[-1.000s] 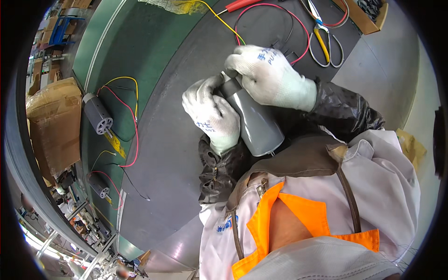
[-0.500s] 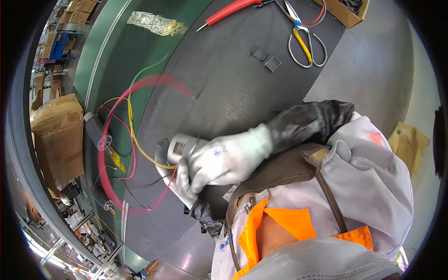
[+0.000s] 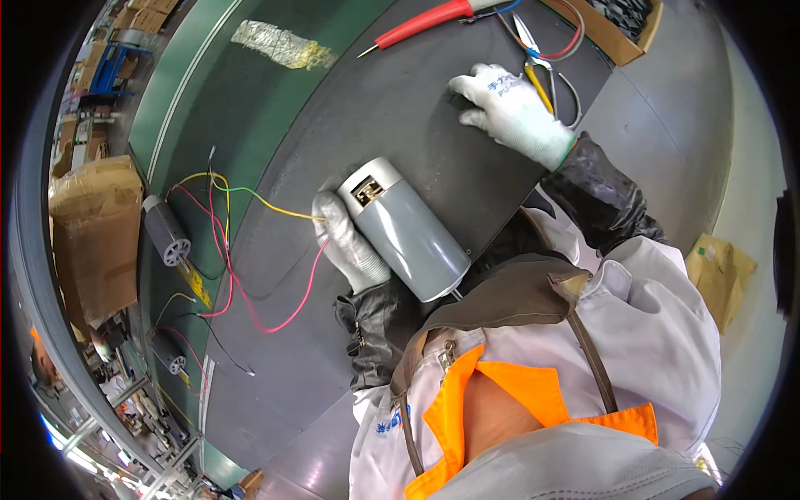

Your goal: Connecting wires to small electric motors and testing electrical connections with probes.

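My left hand (image 3: 346,242) is closed round one side of a grey cylindrical motor (image 3: 412,229). The motor lies slanted, its pale end cap with a square opening (image 3: 367,192) facing up and away from me. Copper-coloured parts show inside that opening. A short shaft sticks out at the end nearest my body. From beside my left fingers run a yellow-green wire (image 3: 271,202) and a red wire (image 3: 287,327). To the right, my right hand (image 3: 512,108) is curled with its fingertips on a small black cover (image 3: 457,100), partly hidden by the glove.
A red-handled pointed tool (image 3: 425,23) and yellow-handled scissors (image 3: 537,71) lie beyond my right hand, near a cardboard box of black parts (image 3: 621,29). Two more motors (image 3: 167,232) with wires sit on the green strip at left. A crumpled clear-and-yellow wrapping (image 3: 283,46) lies farther back.
My right hand has left the motor and moved right, out to the small black covers. The motor has turned, showing its long side and opening. The wires have stopped swinging.
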A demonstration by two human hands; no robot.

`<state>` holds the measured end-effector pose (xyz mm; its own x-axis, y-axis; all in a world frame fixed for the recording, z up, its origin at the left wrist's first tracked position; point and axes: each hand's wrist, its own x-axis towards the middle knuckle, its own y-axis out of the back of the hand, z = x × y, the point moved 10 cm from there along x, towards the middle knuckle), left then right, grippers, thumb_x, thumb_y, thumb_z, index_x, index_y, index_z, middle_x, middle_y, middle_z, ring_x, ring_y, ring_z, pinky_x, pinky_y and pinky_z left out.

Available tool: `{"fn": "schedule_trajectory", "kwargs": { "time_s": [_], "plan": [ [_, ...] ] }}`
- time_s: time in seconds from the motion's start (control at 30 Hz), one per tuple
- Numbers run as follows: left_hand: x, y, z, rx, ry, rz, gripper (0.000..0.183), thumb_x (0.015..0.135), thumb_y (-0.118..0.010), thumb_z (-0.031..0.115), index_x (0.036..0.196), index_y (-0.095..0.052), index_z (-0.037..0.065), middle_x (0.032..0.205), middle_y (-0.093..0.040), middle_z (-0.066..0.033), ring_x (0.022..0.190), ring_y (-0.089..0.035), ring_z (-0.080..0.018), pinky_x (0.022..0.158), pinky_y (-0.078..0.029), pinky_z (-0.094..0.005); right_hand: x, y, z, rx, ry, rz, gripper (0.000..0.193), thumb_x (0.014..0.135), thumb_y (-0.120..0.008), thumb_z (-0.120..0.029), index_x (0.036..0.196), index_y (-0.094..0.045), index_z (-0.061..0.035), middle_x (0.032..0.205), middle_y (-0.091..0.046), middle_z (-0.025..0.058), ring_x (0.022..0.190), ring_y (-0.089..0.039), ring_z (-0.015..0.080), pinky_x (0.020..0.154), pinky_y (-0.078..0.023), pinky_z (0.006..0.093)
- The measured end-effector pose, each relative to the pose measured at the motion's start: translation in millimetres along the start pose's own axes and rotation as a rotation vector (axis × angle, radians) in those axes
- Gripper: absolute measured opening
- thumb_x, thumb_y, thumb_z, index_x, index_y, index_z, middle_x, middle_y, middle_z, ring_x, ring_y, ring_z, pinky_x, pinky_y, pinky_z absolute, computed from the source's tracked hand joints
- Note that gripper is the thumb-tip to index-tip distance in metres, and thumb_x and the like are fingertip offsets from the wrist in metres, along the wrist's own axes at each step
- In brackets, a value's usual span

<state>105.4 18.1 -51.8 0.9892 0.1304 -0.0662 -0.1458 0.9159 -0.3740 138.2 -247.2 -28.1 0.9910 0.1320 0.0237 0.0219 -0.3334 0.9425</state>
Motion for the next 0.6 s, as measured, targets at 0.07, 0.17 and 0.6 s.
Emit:
{"fn": "schedule_trajectory", "kwargs": {
  "time_s": [0.07, 0.17, 0.6],
  "plan": [
    [-0.3, -2.9, 0.0, -0.061, 0.032, 0.001, 0.042, 0.104, -0.059, 0.040, 0.116, -0.062, 0.000, 0.108, -0.070, -0.0141, 0.095, -0.068, -0.0209, 0.085, -0.058, -0.0347, 4.0, 2.9, 1.6, -0.003, 0.082, 0.035, 0.032, 0.088, -0.071, -0.019, 0.115, -0.063, -0.0058, 0.105, -0.063, 0.0157, 0.106, -0.062, 0.0355, 0.086, -0.053, 0.0457],
    [-1.6, 3.0, -1.0, -0.060, 0.082, 0.087, 0.037, 0.103, -0.063, 0.035, 0.115, -0.061, 0.000, 0.107, -0.070, -0.0133, 0.094, -0.068, -0.0190, 0.085, -0.058, -0.0333, 12.1, 14.9, -2.0, -0.056, 0.136, 0.072, 0.023, 0.092, -0.066, -0.019, 0.111, -0.065, -0.0060, 0.094, -0.065, 0.0149, 0.094, -0.065, 0.0361, 0.081, -0.053, 0.0456],
    [9.3, 0.9, -15.5, -0.094, 0.169, 0.100, 0.028, 0.104, -0.062, 0.024, 0.118, -0.063, 0.000, 0.106, -0.070, -0.0098, 0.094, -0.065, -0.0138, 0.084, -0.055, -0.0294, 26.4, -6.6, -110.7, 1.126, 0.012, -0.423, 0.033, 0.096, -0.064, -0.014, 0.128, -0.068, -0.0035, 0.090, -0.071, 0.0016, 0.067, -0.058, 0.0058, 0.062, -0.051, 0.0235]
  ]
}}
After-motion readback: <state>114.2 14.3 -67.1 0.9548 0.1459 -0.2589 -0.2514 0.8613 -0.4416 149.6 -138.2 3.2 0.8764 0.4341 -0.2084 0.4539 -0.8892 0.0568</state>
